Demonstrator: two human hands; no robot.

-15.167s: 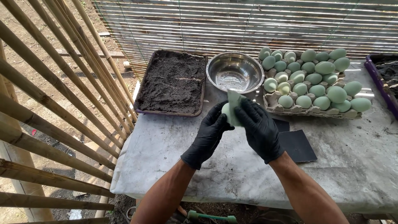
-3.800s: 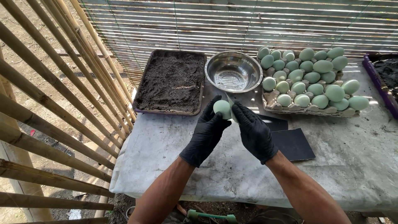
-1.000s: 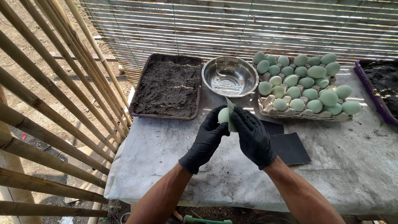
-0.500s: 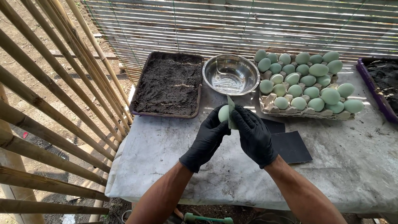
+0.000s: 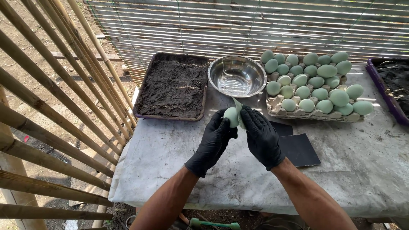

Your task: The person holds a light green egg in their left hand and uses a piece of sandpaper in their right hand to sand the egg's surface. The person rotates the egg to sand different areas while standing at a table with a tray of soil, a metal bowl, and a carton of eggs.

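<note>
Both my hands wear black gloves and meet above the middle of the table. My left hand [image 5: 213, 142] grips a pale green egg [image 5: 230, 116] from below. My right hand [image 5: 260, 136] presses a thin greenish sheet [image 5: 238, 111] against the egg's right side. Behind my hands stands a steel bowl [image 5: 237, 76] holding a little water. To its right a cardboard egg tray [image 5: 313, 113] carries several pale green eggs.
A dark tray of black soil [image 5: 174, 87] lies at the back left. Two dark sheets [image 5: 298, 148] lie flat by my right wrist. A purple-rimmed tray of soil [image 5: 383, 91] is at the right edge. Bamboo slats [image 5: 55, 106] fence the left; a reed screen backs the grey table [image 5: 170, 170].
The egg and both hands stay in the same place above the table. The sheet has shifted slightly against the egg. The view has barely moved.
</note>
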